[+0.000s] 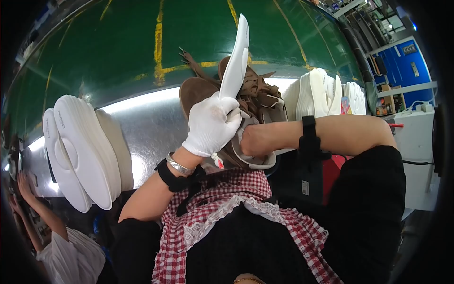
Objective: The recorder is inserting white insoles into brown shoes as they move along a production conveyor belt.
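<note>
My left hand [213, 124], in a white knit glove, is closed round the lower end of a white insole [235, 66], which stands up tilted above the work surface. Just right of it, my bare right hand [257, 140] reaches into the opening of a brown shoe [239, 158] with a pale lining. Its fingers are hidden within the shoe, so their grip does not show. Beyond both hands lie more brown shoes [196, 94] with bunched brown laces [255, 87].
Stacked white insoles [87, 156] stand at the left on the shiny metal work surface [151, 116]. More insoles [316, 92] are at the right. Past the surface lies a green floor [123, 52] with yellow lines. Another person's arm [40, 206] shows at the far left.
</note>
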Available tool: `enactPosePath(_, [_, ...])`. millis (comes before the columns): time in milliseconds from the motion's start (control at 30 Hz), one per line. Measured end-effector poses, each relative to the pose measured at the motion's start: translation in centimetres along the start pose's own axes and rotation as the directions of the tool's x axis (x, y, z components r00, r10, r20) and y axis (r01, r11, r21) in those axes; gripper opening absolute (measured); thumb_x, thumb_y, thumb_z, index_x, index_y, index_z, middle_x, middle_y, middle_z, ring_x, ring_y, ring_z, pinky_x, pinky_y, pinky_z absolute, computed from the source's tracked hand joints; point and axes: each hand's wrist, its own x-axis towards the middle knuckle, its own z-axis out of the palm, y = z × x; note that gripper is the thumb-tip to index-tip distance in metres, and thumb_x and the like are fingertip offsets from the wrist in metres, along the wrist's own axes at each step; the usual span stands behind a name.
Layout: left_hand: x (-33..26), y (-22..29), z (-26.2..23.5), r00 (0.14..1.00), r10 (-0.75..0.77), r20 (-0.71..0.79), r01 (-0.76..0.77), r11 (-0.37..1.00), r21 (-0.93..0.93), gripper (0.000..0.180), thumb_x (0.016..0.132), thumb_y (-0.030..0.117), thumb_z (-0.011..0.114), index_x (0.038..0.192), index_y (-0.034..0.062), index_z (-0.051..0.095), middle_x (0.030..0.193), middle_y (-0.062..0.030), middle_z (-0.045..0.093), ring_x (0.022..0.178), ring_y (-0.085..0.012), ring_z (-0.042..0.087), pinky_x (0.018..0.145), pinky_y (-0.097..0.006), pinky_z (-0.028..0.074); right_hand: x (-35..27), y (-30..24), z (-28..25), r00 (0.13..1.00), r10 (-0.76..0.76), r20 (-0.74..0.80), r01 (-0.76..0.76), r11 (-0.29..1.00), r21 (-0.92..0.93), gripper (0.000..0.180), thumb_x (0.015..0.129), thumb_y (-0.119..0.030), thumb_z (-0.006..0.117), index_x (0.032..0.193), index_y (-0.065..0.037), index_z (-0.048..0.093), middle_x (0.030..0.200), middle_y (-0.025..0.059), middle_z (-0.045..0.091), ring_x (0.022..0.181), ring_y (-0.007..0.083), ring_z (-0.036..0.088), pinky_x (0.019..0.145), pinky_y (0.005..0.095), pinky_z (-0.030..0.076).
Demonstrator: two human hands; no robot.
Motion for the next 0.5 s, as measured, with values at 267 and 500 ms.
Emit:
enactPosePath(267, [0.8, 0.9, -0.8, 0.997, 0.040, 0.072, -0.043, 0.998, 0.041, 0.013, 0.067, 0.018, 0.065, 0.073, 0.0062, 0.064, 0.073, -0.0140, 0.059, 0.066, -0.0311, 0.059, 0.061, -0.039, 0.047, 1.2, -1.0, 1.1, 0.976, 0.211, -0.048, -0.207, 0.976, 0.071, 0.009, 0.061, -0.012, 0.060, 0.058, -0.004, 0.063, 0.063, 0.0131, 0.062, 0.062, 0.0292, 0.063, 0.054, 0.0384, 0.049])
enactPosePath(500, [6.3, 5.1, -9.4, 0.849, 0.169, 0.501, -0.210, 0.977, 0.026, 0.016, 0.066, -0.001, 0.059, 0.079, 0.0046, 0.067, 0.076, -0.0108, 0.064, 0.068, -0.0225, 0.062, 0.067, -0.029, 0.048, -4.7, -3.4, -6.8, 0.535, 0.173, -0.827, -0.365, 0.930, -0.042, 0.037, 0.062, -0.026, 0.072, 0.088, -0.006, 0.055, 0.113, 0.0140, 0.054, 0.100, 0.0296, 0.054, 0.080, 0.0397, 0.048])
